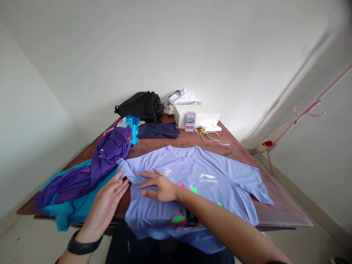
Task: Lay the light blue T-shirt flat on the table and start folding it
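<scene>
Clothing lies heaped over the left edge of the wooden table (156, 145). A teal garment (73, 209) spills past the near left corner, and a purple printed garment (107, 157) lies across it, running back toward the far edge, with a bright blue piece (133, 126) bunched at its far end.

The left hand (106, 207), a black wristband (82, 247) on its wrist, is raised and open with its fingers spread. Its fingertips (123, 182) are at the nearer sleeve of a lavender Li-Ning T-shirt (192, 172), though whether they touch it cannot be told. The right hand (161, 187) rests open on the shirt's chest, fingers spread, not gripping the fabric. The shirt lies face up across the near middle of the table, collar toward the far edge, hem hanging over the near edge, and its other sleeve reaches toward the right edge.

Along the far edge, a black backpack (140, 106) sits behind a folded navy cloth (158, 131). To their right stands a white box (181, 115) with a blurred label, a crumpled white bag (181, 97) behind it. A white cable (213, 139) trails from a small white device (211, 128) near the right edge.
</scene>
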